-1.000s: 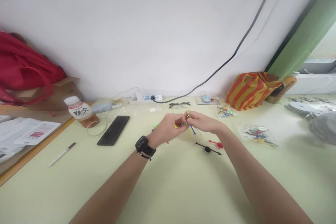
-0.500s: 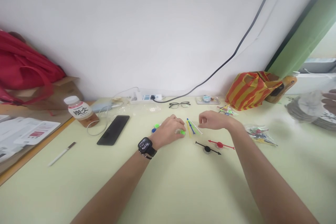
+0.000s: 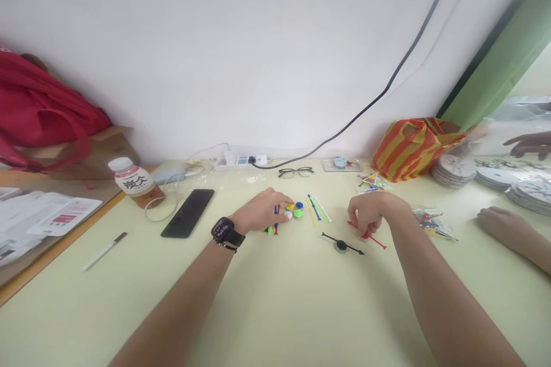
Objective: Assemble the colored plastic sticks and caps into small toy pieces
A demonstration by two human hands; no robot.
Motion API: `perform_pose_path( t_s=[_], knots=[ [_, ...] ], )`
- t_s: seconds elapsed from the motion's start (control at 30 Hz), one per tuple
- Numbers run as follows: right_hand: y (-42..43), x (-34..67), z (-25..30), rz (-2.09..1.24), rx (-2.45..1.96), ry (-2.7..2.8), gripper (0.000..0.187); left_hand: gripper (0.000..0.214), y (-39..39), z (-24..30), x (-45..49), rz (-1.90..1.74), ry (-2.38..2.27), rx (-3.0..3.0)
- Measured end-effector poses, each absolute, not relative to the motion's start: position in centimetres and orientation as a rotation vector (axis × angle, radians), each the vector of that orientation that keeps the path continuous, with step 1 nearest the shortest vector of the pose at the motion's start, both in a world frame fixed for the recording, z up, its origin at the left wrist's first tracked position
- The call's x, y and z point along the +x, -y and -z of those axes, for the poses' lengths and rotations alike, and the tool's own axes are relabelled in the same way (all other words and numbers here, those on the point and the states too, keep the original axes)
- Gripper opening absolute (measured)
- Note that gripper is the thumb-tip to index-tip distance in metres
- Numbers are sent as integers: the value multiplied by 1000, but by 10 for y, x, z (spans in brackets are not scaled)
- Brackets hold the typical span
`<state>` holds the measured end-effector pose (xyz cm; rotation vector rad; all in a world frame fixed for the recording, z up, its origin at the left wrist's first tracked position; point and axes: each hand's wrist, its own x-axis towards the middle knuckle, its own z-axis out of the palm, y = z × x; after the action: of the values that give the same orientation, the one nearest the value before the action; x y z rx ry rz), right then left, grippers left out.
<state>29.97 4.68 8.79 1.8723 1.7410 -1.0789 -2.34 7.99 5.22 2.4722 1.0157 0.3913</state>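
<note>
My left hand (image 3: 261,212), with a watch on its wrist, rests low with thumb and index finger apart. Its fingertips are at a cluster of small round pieces: yellow (image 3: 290,206), blue (image 3: 299,205), white (image 3: 288,215) and green (image 3: 298,214). Several coloured plastic arrows (image 3: 276,228) lie partly hidden beneath this hand. My right hand (image 3: 365,211) pinches the middle of a red arrow spinner (image 3: 379,244). A black arrow spinner (image 3: 341,246) on a clear round base lies to its left. Between my hands are yellow (image 3: 310,213), blue (image 3: 314,209) and white arrows (image 3: 323,209).
Bagged parts (image 3: 434,223) lie right of my right arm, close to a co-worker's hand (image 3: 499,223). Stacks of round discs (image 3: 454,171) stand farther back. At left are a phone (image 3: 187,213), a bottle (image 3: 136,183) and a pen (image 3: 105,251). Glasses (image 3: 296,172) lie near the wall.
My right hand has moved right and down onto the red spinner. My left hand has shifted left, uncovering the round pieces, now clustered at its fingertips. A co-worker's hand has come in at right.
</note>
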Motion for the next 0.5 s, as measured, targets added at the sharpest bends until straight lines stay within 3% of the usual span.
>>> perform_pose_path(
  t_s=[0.23,0.5],
  knots=[
    [-44,291,-105,983,1883,-2154,11,49,-75,-62,-16,-515,-1069,2437],
    [-37,223,-106,1813,1674,-2863,10,25,-52,-103,7,-834,-748,2245]
  ],
)
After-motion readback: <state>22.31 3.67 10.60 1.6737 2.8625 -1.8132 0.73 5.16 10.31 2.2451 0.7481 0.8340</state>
